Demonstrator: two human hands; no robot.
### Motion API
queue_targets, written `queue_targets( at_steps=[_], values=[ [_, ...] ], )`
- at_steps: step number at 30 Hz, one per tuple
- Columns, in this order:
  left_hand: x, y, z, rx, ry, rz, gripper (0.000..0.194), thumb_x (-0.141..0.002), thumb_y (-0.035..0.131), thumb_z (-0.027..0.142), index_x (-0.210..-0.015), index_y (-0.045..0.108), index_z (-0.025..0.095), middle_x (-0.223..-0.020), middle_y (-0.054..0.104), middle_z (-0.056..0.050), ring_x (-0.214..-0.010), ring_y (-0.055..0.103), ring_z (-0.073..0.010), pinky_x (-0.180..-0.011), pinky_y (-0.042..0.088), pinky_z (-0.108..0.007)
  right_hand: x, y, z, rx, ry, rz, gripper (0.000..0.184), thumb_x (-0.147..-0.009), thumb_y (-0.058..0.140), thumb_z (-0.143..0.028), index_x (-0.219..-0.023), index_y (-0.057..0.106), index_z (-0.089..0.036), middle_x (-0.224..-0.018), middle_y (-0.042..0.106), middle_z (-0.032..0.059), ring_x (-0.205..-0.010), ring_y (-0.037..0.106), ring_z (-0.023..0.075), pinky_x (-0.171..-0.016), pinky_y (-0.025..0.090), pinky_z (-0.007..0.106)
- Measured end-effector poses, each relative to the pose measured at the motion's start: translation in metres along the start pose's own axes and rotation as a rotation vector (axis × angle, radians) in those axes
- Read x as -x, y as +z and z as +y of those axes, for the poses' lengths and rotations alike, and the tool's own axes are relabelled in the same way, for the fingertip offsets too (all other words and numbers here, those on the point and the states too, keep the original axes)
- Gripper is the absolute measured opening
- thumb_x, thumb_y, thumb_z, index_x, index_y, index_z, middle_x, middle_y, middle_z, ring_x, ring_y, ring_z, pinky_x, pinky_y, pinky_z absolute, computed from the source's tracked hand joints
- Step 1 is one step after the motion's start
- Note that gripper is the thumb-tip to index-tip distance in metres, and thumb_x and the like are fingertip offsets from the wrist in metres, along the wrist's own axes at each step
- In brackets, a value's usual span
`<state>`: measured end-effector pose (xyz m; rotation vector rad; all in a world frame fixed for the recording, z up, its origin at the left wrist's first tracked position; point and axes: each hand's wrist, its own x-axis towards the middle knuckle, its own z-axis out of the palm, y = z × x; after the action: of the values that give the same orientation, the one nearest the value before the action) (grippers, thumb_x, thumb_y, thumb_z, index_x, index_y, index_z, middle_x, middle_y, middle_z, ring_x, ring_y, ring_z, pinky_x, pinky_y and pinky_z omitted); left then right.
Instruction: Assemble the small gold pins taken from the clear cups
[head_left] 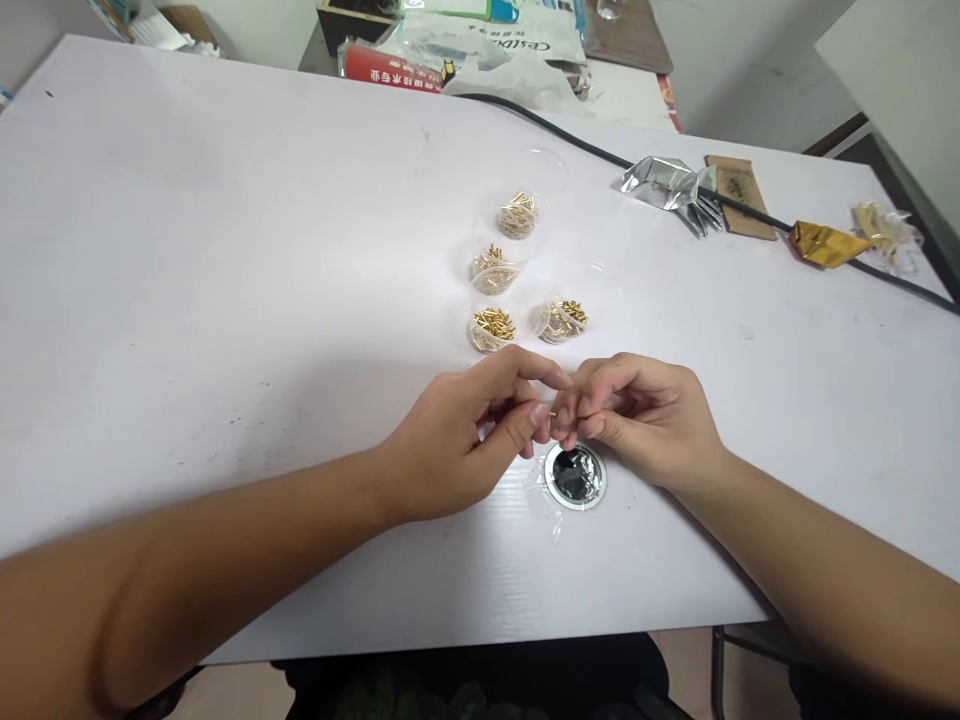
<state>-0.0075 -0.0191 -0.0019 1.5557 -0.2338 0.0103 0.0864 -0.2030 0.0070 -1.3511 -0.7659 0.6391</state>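
- Pin: one tiny gold metal pin (553,413) sits between both hands' fingertips, above the white table (225,300).
- Left hand (457,440) and right hand (645,415): fingers curled and pressed together, pinching the pin at its two ends.
- One round silver-rimmed hole (575,475) lies just below them.
- Four clear plastic cups of gold pins (493,328) stand near, beyond the hands.

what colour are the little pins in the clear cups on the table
Gold, shiny metal. The head view shows it best in the pins of the clear cup nearest the left hand.
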Motion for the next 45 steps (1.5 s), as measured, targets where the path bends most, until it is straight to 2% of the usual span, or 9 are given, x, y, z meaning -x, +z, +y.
queue_targets(
  at_steps=[11, 18, 24, 29, 37, 41, 45],
  values=[
    [0.0, 0.0, 0.0, 0.008, -0.02, -0.002, 0.021, -0.095, 0.051, 0.013, -0.115, 0.052, 0.018, -0.076, 0.064, 0.002, -0.066, 0.064, -0.0078, -0.065, 0.056, -0.021, 0.0, -0.002, 0.0, 0.001, -0.033, -0.013, 0.016, -0.083, 0.076, -0.021, -0.078, 0.061, -0.017, -0.073, 0.071, 0.0028, -0.061, 0.069, 0.0133, -0.054, 0.061, 0.026],
    [0.0, 0.0, -0.001, 0.016, -0.033, -0.004, 0.022, -0.095, 0.05, 0.013, -0.116, 0.052, 0.018, -0.077, 0.064, 0.001, -0.068, 0.064, -0.0081, -0.066, 0.056, -0.021, 0.0, -0.004, 0.004, -0.023, -0.029, 0.032, 0.014, -0.084, 0.075, -0.022, -0.079, 0.063, -0.017, -0.072, 0.071, 0.0025, -0.06, 0.068, 0.0138, -0.053, 0.058, 0.026],
    [0.0, 0.0, 0.001, -0.008, -0.008, -0.002, 0.022, -0.095, 0.049, 0.014, -0.116, 0.053, 0.018, -0.071, 0.061, 0.003, -0.065, 0.062, -0.0088, -0.062, 0.053, -0.021, 0.002, -0.006, 0.012, -0.082, -0.039, 0.027, 0.003, -0.092, 0.068, -0.021, -0.092, 0.066, -0.019, -0.08, 0.072, 0.0021, -0.069, 0.07, 0.0134, -0.061, 0.06, 0.027],
    [0.0, 0.0, 0.003, -0.046, 0.004, -0.019, 0.021, -0.094, 0.047, 0.013, -0.114, 0.053, 0.017, -0.066, 0.057, 0.005, -0.061, 0.061, -0.008, -0.059, 0.05, -0.019, 0.004, -0.005, 0.012, -0.039, -0.06, 0.024, 0.006, -0.095, 0.063, -0.025, -0.092, 0.064, -0.02, -0.079, 0.071, 0.0029, -0.068, 0.069, 0.0143, -0.062, 0.059, 0.03],
    [0.003, 0.002, 0.003, -0.26, 0.123, -0.009, 0.021, -0.095, 0.044, 0.012, -0.113, 0.053, 0.018, -0.061, 0.056, 0.007, -0.052, 0.054, -0.0054, -0.052, 0.044, -0.015, 0.005, -0.007, 0.008, 0.192, -0.15, 0.064, 0.019, -0.1, 0.053, -0.028, -0.085, 0.061, -0.02, -0.074, 0.067, 0.0025, -0.068, 0.065, 0.0155, -0.064, 0.053, 0.032],
    [0.007, 0.003, 0.004, -0.437, 0.277, -0.005, 0.023, -0.094, 0.044, 0.011, -0.114, 0.053, 0.019, -0.064, 0.057, 0.006, -0.047, 0.046, -0.0043, -0.049, 0.039, -0.015, 0.006, -0.009, 0.009, 0.27, -0.189, 0.086, 0.02, -0.101, 0.051, -0.029, -0.085, 0.058, -0.021, -0.074, 0.067, 0.0015, -0.067, 0.063, 0.0144, -0.062, 0.049, 0.03],
    [0.01, 0.006, 0.005, -0.553, 0.414, -0.024, 0.022, -0.093, 0.044, 0.008, -0.111, 0.053, 0.018, -0.076, 0.063, 0.002, -0.056, 0.05, -0.0066, -0.054, 0.041, -0.018, 0.005, -0.01, 0.012, 0.289, -0.197, 0.09, 0.011, -0.099, 0.055, -0.026, -0.089, 0.056, -0.022, -0.074, 0.065, 0.0007, -0.066, 0.062, 0.0139, -0.06, 0.049, 0.029]
  ],
)
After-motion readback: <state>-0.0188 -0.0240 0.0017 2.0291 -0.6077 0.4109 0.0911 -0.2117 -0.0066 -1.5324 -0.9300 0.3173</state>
